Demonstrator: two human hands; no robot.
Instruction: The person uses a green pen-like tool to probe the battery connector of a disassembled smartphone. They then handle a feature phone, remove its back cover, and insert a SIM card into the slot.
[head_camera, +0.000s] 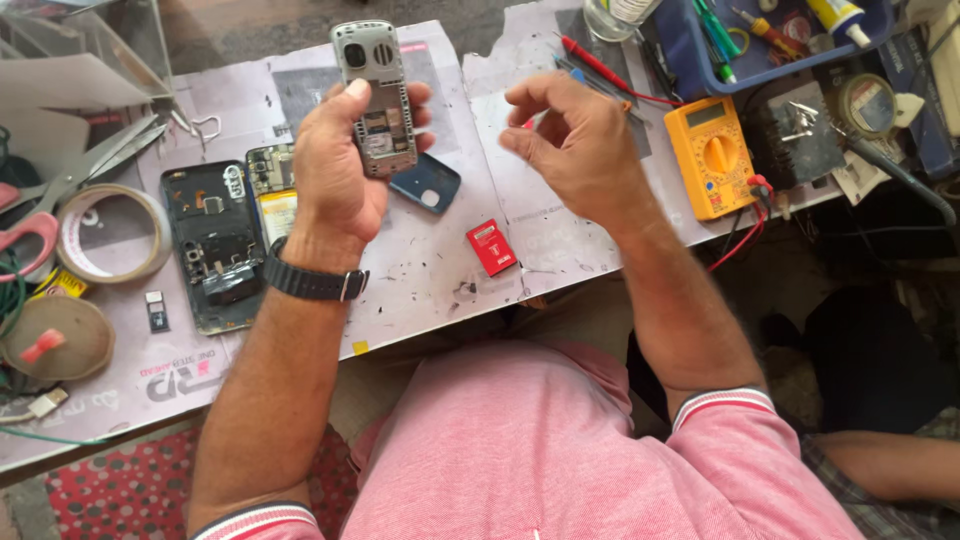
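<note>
- Two hands are raised over a paper-covered workbench; items follow from 9 o'clock to 3 o'clock.
- At 9 o'clock: scissors, a tape roll and a dismantled smartphone frame with a loose circuit board at its upper right.
- Left hand, with a black wristwatch, is clenched around a small open-backed keypad phone, held upright at about 11 o'clock, battery bay facing the camera.
- Just right of that hand: a dark blue back cover on the bench; a red battery lies apart at 6 o'clock of it.
- Right hand hovers at 1 o'clock, fingers curled with thumb and forefinger pinched; whether a small part sits between them cannot be told.
- At 2 to 3 o'clock: red probe, yellow multimeter, blue tool tray.
- Step in hand, as judged: inspection of the open phone. The next move likely calls for bringing the right fingertips precisely onto the bay while the left holds steady.
</note>
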